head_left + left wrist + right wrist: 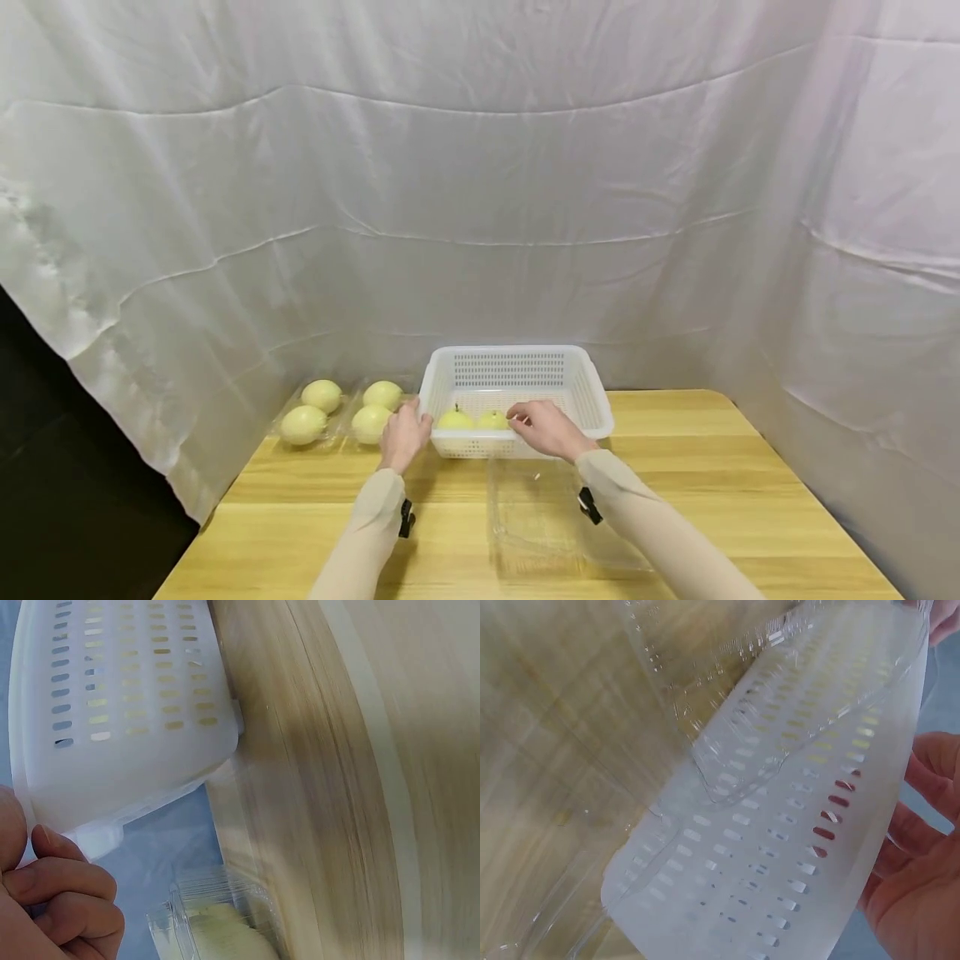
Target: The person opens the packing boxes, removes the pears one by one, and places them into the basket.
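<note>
The white slotted basket (498,379) stands toward the back of the wooden table with two round, pale yellow pears near its front wall. One pear (455,419) shows a dark stem; the other pear (492,420) lies beside it. At the basket's front left corner my left hand (405,435) pinches the rim between thumb and fingers, also seen in the left wrist view. My right hand (550,427) reaches over the front rim with loosely bent fingers, tips right beside the right pear. Through the slots in the right wrist view, parts of those fingers (832,814) show.
Left of the basket, two clear plastic boxes hold more pears (303,425), one box (367,437) close to my left hand. An open clear plastic box (536,521) lies in front of the basket, below my right forearm. A grey curtain (480,183) hangs behind the table.
</note>
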Motion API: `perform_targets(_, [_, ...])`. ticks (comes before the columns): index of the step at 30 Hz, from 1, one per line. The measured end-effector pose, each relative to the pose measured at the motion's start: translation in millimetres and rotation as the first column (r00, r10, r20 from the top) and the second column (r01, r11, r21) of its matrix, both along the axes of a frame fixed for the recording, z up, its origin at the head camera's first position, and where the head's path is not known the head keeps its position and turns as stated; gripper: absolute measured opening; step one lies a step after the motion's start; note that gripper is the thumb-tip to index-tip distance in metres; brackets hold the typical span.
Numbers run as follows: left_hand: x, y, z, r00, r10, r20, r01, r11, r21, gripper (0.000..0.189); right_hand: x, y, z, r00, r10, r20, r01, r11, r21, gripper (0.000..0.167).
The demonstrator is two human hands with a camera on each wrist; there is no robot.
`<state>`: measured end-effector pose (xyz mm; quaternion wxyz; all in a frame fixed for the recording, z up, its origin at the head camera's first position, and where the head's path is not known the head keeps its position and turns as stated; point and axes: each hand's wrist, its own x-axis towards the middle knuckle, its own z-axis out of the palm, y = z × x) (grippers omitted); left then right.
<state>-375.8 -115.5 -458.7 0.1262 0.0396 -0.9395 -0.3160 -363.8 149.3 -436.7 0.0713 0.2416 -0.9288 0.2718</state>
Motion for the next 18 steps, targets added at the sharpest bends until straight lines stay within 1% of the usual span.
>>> perform_targets(2, [0.5, -0.2, -0.1, 1.000, -0.003, 0.004, 0.002, 1.000, 0.007, 0.053, 5.1, 0.5, 0.1, 0.999, -0.008, -0.034, 0.008, 1.000, 0.002, 0.024])
perform_targets(5, [0.7, 1.0, 0.2, 1.000, -0.002, 0.014, 0.002, 1.000, 0.015, 0.053, 13.3, 2.9, 0.5, 0.997, -0.022, -0.080, 0.020, 1.000, -0.020, 0.026])
perform_targets(9, [0.3, 1.4, 0.2, 1.000, 0.004, 0.020, -0.004, 1.000, 0.019, 0.053, 27.2, 10.3, 0.2, 0.986, -0.052, -0.155, 0.043, 0.997, -0.060, 0.026])
perform_targets(11, [-0.3, 0.8, -0.1, 1.000, 0.004, 0.018, -0.004, 1.000, 0.024, 0.053, 34.8, 16.1, -1.2, 0.976, -0.059, -0.210, 0.045, 0.996, -0.071, 0.025])
perform_targets(13, [-0.9, 0.2, 0.1, 1.000, -0.004, 0.016, 0.003, 0.999, 0.035, 0.053, 42.3, 22.7, -3.5, 0.960, -0.059, -0.273, 0.040, 0.996, -0.076, 0.023])
perform_targets(16, [-1.2, -0.4, 0.0, 1.000, -0.013, 0.016, 0.012, 0.999, 0.040, 0.054, 52.1, 33.3, -8.8, 0.934, -0.037, -0.357, 0.012, 0.997, -0.073, 0.021])
perform_targets(18, [-0.8, -0.5, 0.3, 1.000, -0.014, 0.015, 0.013, 0.999, 0.037, 0.054, 57.3, 39.7, -12.3, 0.921, -0.018, -0.388, -0.006, 0.998, -0.058, 0.020])
